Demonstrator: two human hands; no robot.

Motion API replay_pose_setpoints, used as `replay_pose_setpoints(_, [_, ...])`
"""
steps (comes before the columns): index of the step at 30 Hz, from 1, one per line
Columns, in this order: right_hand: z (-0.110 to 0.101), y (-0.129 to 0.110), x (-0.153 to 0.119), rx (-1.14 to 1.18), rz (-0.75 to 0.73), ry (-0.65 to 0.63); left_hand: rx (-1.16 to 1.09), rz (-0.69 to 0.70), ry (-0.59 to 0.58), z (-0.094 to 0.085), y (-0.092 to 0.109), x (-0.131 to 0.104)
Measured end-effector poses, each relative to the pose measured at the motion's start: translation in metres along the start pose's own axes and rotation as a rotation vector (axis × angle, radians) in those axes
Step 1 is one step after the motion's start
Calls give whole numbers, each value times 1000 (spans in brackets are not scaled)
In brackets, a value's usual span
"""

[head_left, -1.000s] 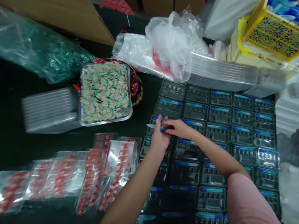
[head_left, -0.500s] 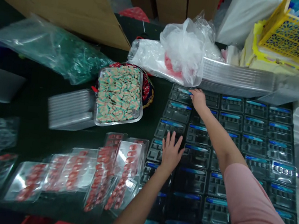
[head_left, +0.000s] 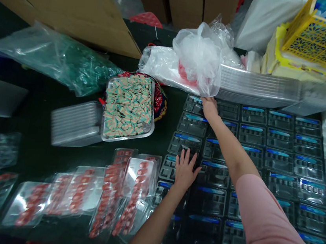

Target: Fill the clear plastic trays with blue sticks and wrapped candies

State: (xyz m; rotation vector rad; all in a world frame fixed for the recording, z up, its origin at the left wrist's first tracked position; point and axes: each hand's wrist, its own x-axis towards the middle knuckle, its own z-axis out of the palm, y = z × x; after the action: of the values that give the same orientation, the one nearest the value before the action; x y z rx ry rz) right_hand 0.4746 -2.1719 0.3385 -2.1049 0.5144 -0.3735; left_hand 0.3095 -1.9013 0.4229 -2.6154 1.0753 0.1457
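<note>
My right hand (head_left: 210,108) reaches to the far left tray of the grid, its fingers bent together at the right end of a blue pen-shaped stick (head_left: 194,99) lying in that clear plastic tray (head_left: 192,108). The fingertips are partly hidden. My left hand (head_left: 186,170) lies flat with fingers spread over trays nearer to me, holding nothing. Around both hands, rows of clear blister trays (head_left: 250,136) lie side by side, many with a blue stick along the top slot.
Left of the grid stands a metal tray (head_left: 151,130) of small green-and-beige pieces. Clear packs with red pieces (head_left: 79,191) overlap on the near left. Stacked clear trays (head_left: 256,88) and plastic bags (head_left: 199,55) line the back. A yellow basket (head_left: 324,43) holds blue sticks.
My right hand has shifted slightly left along the stick in the far left tray. My left hand stays spread in nearly the same place. The view has tilted slightly.
</note>
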Motion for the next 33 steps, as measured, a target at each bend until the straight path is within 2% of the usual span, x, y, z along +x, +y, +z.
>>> replay_pose_setpoints(11, [8, 2, 17, -115, -84, -16, 11, 23, 21, 6, -7, 6])
replay_pose_setpoints(15, [-1, 6, -6, -108, -127, 10, 8, 30, 28, 6, -7, 6])
replay_pose_setpoints(18, [-21, 25, -40, -97, -172, 18, 15, 29, 42, 7, -8, 6])
replay_pose_setpoints(21, [-61, 63, -69, -41, -154, 96, 27, 29, 52, 9, -10, 7])
replay_pose_setpoints(24, [-125, 115, -69, -41, -39, 330, 49, 35, 51, 9, -10, 7])
replay_pose_setpoints(26, [-176, 148, -49, -104, 89, 529, 64, 41, 49, 9, -11, 7])
replay_pose_setpoints(28, [-228, 177, -18, -157, 191, 662, 77, 46, 49, 9, -11, 7])
replay_pose_setpoints(30, [-273, 199, 18, -207, 267, 708, 90, 48, 53, 10, -12, 8])
replay_pose_setpoints(33, [-322, 229, 68, -289, 366, 639, 88, 51, 54, 12, -13, 9])
